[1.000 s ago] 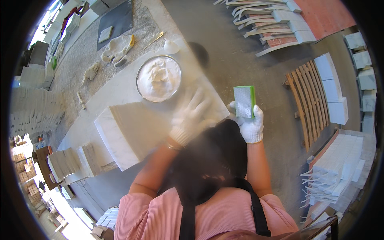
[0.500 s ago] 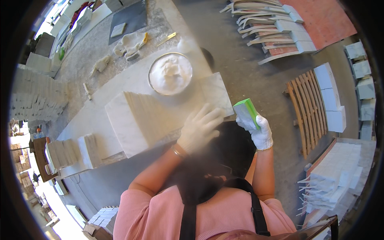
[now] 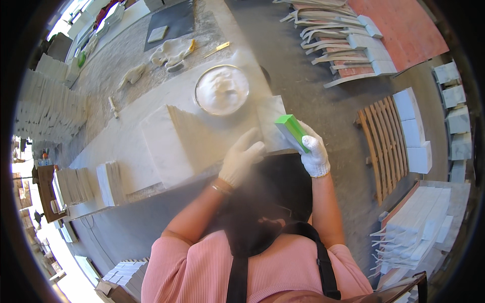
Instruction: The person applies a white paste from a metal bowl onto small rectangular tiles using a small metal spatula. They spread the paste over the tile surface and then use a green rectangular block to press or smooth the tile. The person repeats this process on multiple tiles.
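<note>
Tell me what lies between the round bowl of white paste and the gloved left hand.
In the head view, only the pale marble slab lies between the bowl of white paste and the left hand; that stretch of its surface is bare.

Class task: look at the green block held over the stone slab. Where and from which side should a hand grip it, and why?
Grip the green block across its two long side faces, near its lower end, coming from the right, much as the gloved right hand holds it. It is long, flat-sided and tilted, upper end free, and the slab lies to its left.

Matt white marble slab seen on dusty stone table; smooth green plastic block; knitted cloth gloves worn.
</note>
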